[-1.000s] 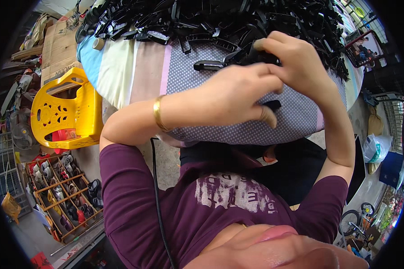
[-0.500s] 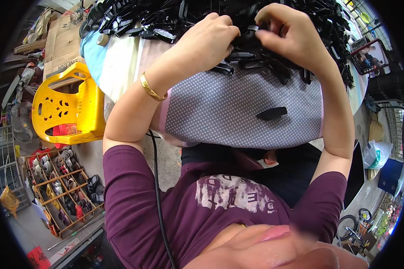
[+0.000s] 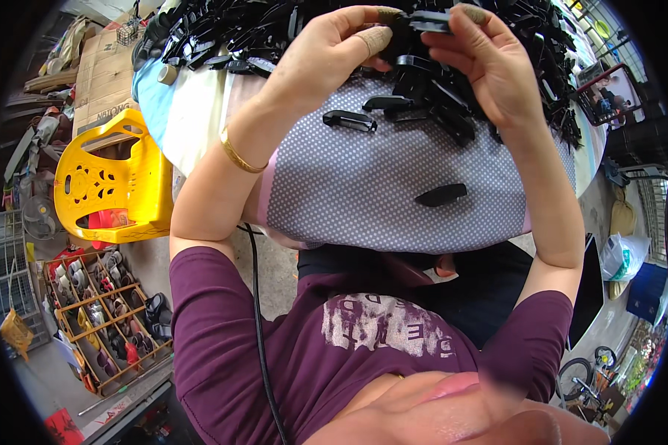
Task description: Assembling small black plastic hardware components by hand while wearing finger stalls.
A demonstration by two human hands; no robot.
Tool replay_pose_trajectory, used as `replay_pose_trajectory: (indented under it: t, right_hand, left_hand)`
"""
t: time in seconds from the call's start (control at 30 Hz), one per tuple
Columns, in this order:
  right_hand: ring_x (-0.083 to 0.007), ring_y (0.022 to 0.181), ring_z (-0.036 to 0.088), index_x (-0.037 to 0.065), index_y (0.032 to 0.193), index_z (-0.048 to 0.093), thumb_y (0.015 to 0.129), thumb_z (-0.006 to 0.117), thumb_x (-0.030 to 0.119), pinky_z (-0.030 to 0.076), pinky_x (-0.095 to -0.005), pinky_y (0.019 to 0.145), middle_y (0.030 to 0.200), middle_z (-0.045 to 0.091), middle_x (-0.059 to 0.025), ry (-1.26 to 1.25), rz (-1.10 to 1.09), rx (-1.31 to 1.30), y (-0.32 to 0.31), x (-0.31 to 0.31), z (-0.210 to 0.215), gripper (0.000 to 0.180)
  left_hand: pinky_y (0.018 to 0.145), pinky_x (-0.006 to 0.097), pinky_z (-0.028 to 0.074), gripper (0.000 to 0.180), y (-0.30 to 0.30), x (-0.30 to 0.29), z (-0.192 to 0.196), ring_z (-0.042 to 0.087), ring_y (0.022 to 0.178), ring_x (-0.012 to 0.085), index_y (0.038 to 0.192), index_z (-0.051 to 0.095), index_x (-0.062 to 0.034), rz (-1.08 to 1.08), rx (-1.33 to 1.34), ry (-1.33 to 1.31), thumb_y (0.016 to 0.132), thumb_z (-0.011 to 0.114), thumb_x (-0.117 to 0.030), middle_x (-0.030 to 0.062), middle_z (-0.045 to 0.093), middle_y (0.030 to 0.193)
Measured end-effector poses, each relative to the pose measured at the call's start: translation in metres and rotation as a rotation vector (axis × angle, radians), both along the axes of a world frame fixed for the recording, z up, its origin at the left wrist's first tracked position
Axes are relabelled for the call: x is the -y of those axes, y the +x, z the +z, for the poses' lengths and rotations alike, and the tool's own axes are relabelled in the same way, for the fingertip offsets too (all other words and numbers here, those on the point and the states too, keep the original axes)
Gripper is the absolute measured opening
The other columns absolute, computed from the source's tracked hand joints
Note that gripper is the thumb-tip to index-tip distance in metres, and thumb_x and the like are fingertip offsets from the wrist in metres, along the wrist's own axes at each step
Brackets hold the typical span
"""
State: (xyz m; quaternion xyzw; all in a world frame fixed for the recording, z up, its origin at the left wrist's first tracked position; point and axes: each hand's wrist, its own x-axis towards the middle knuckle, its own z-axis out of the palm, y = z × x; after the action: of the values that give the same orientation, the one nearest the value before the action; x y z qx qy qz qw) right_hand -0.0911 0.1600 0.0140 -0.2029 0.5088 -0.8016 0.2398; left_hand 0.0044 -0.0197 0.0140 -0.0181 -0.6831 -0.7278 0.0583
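A long, shiny black plastic piece (image 3: 430,22) is pinched between the thumb and fingers of my right hand (image 3: 490,63). My left hand (image 3: 334,55) is beside its left end, thumb and index finger curled towards each other. These two fingers wear tan covers; whatever lies between them blends into the dark heap behind. Below the hands, several similar black pieces lie on a grey dotted cloth (image 3: 334,185), among them an oblong one (image 3: 350,121) with a slot. Nearer to me rests a single flat, dark pointed piece (image 3: 441,195).
A large heap of black pieces (image 3: 230,33) covers the far side of the table. Left of it stand a small tape roll (image 3: 167,74) and a yellow plastic chair (image 3: 147,178). A phone (image 3: 614,95) is propped at the right. A black cable (image 3: 258,319) hangs by my left arm.
My right hand has turned and now shows the black piece held higher. My left hand has moved slightly left and opened its curl. The slotted piece now lies farther left on the cloth.
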Motion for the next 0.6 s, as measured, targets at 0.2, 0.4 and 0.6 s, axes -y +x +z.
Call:
replay_pose_trajectory:
  t: [0.2,0.4,0.6]
  right_hand:
    - [-0.0156,0.085,0.067,0.000,0.108,0.063,0.093,0.059,0.020,0.053,-0.0222,0.073,0.095,0.067,-0.0074,0.257,-0.079,-0.797,0.003,-0.005,-0.009,0.025]
    - [-0.0158,0.078,0.068,-0.001,0.112,0.063,0.096,0.053,0.025,0.056,-0.0254,0.065,0.087,0.068,-0.0094,0.287,0.032,-0.614,0.001,-0.004,-0.012,0.032]
    - [-0.0168,0.074,0.068,-0.002,0.112,0.062,0.097,0.051,0.022,0.057,-0.0263,0.065,0.086,0.068,-0.0110,0.287,0.037,-0.460,0.012,0.000,-0.012,0.031]
  left_hand:
    - [0.080,0.024,0.051,0.022,-0.006,-0.005,-0.013,0.059,0.090,0.0114,0.116,0.052,0.0006,-0.012,-0.100,0.289,0.096,0.049,-0.007,0.0064,0.059,0.103]
    - [0.083,0.027,0.055,0.025,-0.011,-0.007,-0.018,0.062,0.091,0.0139,0.116,0.054,0.0028,0.068,-0.241,0.011,0.092,0.052,-0.001,0.0082,0.062,0.100]
    - [0.085,0.028,0.054,0.024,-0.003,-0.014,-0.014,0.063,0.091,0.0146,0.114,0.057,0.0023,0.152,-0.253,0.028,0.091,0.054,-0.001,0.0091,0.065,0.099]
